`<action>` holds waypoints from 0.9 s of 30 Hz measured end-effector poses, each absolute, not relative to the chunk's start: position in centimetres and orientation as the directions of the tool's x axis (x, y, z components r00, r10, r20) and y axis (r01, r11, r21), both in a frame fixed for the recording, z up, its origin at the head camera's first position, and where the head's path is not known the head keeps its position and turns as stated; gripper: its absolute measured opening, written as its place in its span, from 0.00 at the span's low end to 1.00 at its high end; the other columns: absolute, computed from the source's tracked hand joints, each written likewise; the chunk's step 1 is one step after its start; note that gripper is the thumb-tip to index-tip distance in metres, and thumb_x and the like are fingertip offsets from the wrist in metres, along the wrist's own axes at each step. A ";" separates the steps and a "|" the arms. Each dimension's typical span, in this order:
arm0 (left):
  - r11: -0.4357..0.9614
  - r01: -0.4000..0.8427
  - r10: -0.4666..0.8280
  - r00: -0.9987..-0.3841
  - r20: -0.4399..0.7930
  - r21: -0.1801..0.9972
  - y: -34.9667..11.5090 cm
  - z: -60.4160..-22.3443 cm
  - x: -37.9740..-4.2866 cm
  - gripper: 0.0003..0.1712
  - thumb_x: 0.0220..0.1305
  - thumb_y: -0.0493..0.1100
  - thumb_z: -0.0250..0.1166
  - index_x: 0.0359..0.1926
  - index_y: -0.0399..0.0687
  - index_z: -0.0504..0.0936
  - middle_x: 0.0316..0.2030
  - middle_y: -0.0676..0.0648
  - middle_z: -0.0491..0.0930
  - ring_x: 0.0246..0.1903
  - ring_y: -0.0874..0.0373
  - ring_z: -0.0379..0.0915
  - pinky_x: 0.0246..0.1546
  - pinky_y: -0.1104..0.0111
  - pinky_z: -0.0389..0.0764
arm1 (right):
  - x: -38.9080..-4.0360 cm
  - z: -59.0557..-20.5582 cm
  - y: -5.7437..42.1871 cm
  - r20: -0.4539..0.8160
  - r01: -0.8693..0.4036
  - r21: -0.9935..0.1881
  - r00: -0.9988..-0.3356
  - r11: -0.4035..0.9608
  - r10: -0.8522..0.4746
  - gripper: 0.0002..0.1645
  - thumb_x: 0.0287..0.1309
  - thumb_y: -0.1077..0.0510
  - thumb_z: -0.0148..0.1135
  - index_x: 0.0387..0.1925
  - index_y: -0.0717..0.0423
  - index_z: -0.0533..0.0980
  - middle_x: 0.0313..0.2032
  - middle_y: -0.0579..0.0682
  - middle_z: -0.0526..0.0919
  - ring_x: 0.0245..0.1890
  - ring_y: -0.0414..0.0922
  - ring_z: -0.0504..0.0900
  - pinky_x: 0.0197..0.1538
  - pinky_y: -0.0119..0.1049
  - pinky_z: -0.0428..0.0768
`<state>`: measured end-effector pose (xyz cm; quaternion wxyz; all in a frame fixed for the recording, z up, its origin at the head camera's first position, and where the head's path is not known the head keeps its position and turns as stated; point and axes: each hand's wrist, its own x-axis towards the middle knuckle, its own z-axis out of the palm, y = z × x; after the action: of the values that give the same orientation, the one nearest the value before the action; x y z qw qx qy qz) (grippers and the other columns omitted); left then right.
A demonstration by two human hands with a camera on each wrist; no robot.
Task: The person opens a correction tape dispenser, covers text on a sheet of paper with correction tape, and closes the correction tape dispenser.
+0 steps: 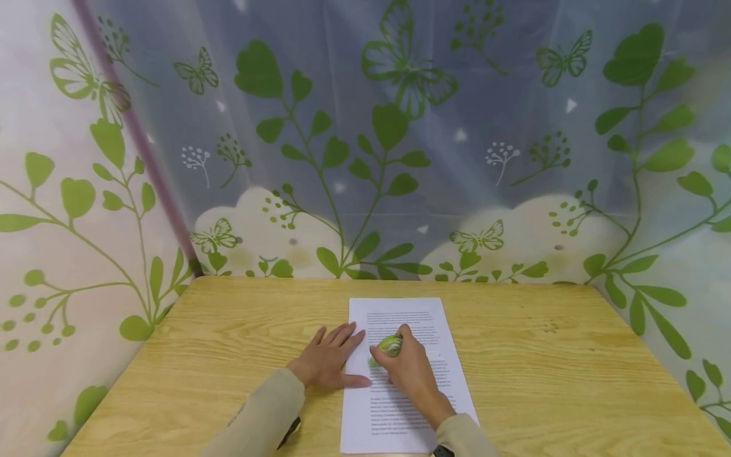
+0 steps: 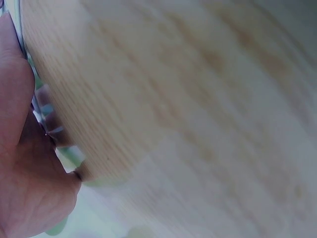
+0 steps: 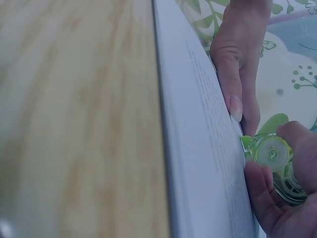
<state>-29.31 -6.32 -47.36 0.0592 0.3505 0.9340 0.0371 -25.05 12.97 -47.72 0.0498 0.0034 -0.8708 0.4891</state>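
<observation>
A printed sheet of paper lies lengthwise on the wooden table, lines of text running across it. My left hand rests with fingers spread over the sheet's left edge, the thumb reaching onto the page. My right hand pinches a green, see-through correction tape dispenser between thumb and fingers over the middle of the text. In the right wrist view, the dispenser's round reel shows, and its tip is at the paper, near my left thumb. The left wrist view has only part of the left hand.
The wooden table stretches to both sides of the sheet. Behind it and at its sides hang curtains printed with green leaves and butterflies. Dark bands show at both sleeve cuffs.
</observation>
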 end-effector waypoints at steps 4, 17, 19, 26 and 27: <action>0.759 0.643 0.651 -0.753 -0.095 0.107 -6.2 -47.3 -29.3 0.54 0.57 0.78 0.49 0.74 0.49 0.53 0.73 0.43 0.49 0.71 0.48 0.43 0.66 0.44 0.48 | -25.0 -47.7 13.3 0.093 -0.054 -0.846 -0.995 0.531 0.046 0.27 0.55 0.47 0.69 0.39 0.57 0.62 0.25 0.51 0.76 0.13 0.40 0.75 0.16 0.33 0.75; 0.762 0.636 0.646 -0.759 -0.082 0.122 -6.1 -47.4 -29.3 0.55 0.57 0.78 0.50 0.74 0.48 0.54 0.72 0.42 0.50 0.71 0.47 0.44 0.65 0.43 0.49 | -24.9 -47.5 14.1 0.071 -0.030 -0.833 -0.996 0.552 0.053 0.28 0.54 0.46 0.69 0.41 0.57 0.63 0.24 0.51 0.76 0.12 0.41 0.75 0.15 0.34 0.75; 0.761 0.637 0.647 -0.759 -0.079 0.122 -6.1 -47.5 -29.3 0.55 0.56 0.78 0.50 0.74 0.48 0.54 0.72 0.42 0.50 0.71 0.47 0.45 0.65 0.43 0.49 | -24.8 -47.5 14.2 0.068 -0.030 -0.837 -0.996 0.547 0.049 0.27 0.55 0.46 0.69 0.40 0.57 0.63 0.24 0.50 0.76 0.12 0.41 0.75 0.16 0.34 0.75; 0.757 0.642 0.652 -0.755 -0.072 0.120 -6.1 -47.6 -29.3 0.55 0.57 0.77 0.50 0.73 0.46 0.55 0.72 0.41 0.51 0.70 0.46 0.45 0.65 0.43 0.48 | -25.0 -47.6 14.5 0.071 -0.036 -0.860 -0.996 0.509 0.050 0.26 0.55 0.49 0.69 0.38 0.57 0.62 0.24 0.51 0.77 0.12 0.41 0.75 0.16 0.35 0.76; 0.757 0.642 0.652 -0.755 -0.071 0.123 -6.1 -47.5 -29.3 0.55 0.57 0.77 0.50 0.73 0.46 0.55 0.72 0.41 0.51 0.70 0.46 0.45 0.65 0.43 0.49 | -25.0 -47.7 14.6 0.070 -0.034 -0.862 -0.996 0.506 0.052 0.26 0.55 0.49 0.69 0.38 0.57 0.62 0.24 0.50 0.77 0.11 0.41 0.75 0.16 0.34 0.76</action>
<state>-29.25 -6.11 -47.55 0.0550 0.3456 0.9356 0.0456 -24.95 14.60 -47.69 0.0432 -0.0050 -0.8667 0.4970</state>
